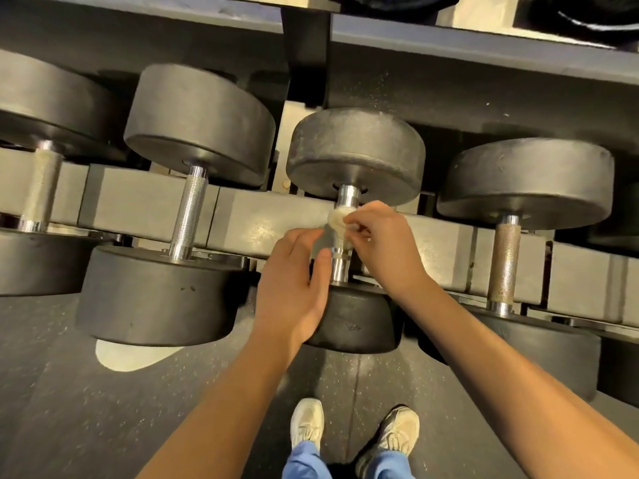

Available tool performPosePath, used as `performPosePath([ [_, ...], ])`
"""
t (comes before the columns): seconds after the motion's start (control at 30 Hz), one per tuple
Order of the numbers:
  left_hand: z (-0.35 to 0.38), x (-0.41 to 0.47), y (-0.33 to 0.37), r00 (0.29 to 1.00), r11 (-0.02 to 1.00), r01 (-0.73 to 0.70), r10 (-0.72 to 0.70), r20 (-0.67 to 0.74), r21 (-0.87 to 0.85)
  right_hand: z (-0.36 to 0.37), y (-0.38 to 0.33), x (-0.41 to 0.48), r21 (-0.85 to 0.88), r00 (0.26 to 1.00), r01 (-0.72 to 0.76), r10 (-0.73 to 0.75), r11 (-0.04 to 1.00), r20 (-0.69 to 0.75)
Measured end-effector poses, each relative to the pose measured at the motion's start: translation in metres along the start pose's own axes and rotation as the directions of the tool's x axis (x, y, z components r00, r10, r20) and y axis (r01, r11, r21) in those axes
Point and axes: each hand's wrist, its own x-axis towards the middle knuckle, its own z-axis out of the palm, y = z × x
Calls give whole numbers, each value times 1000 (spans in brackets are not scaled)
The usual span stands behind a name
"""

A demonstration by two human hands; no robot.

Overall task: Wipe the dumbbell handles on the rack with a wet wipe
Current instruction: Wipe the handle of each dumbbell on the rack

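Currently mid-task — right hand [377,236] pinches wet wipe [337,217] on middle dumbbell handle [340,267], far end; left hand [294,281] slack-fingered beside it; dull right-side handle [505,261] likely pending — others unclear.

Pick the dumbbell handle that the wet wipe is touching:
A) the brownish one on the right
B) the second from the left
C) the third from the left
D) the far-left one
C: the right hand pinches the wet wipe against the chrome handle of the third dumbbell from the left; the other handles are bare.
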Motion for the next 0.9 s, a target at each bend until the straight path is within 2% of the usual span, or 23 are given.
performPosePath([
  [0.03, 0, 1, 0, 1000, 1000, 12, -12, 10, -6, -1, 1, 1, -43, 1000, 2, -2, 999, -3],
  [0.13, 0, 3, 0, 999, 999, 43, -42, 32, -21, 2, -3, 16, -95, 987, -37, 21, 995, -162],
  [0.2, -1, 3, 0, 999, 999, 34, -33, 31, -38, 7, -6, 24, -106, 975, -109, 85, 988, -205],
  [0.27, -1, 2, 1, 1000, 998, 18, -17, 22, -63, 11, -7, 23, -129, 976, -123, 97, 984, -193],
  [0.4, 1, 0, 0, 1000, 996, 3, -4, -13, -89, 10, -8, 7, -162, 996, 42, -54, 986, -71],
  [0.47, 1, 0, 1, 1000, 995, 4, -6, -21, -97, 7, -8, 12, -210, 998, 28, -38, 977, -46],
  [0.6, 0, -1, 3, 999, 994, 10, -14, -32, -109, 5, -7, 27, -185, 971, -109, 65, 977, -229],
  [0.67, 1, -1, 1, 999, 994, 18, -23, -37, -112, 6, -6, 18, -161, 986, -86, 61, 983, -157],
  [0.73, 2, -1, 0, 999, 993, 23, -28, -43, -115, 4, -6, 4, -180, 1000, 6, -4, 984, 8],
  [0.8, 2, -1, 1, 998, 993, 29, -35, -47, -117, -1, -7, -1, -167, 992, 1, 20, 986, 122],
  [0.9, 0, -2, 3, 998, 992, 39, -45, -43, -121, -5, -10, 2, -121, 994, -85, 92, 989, 57],
])
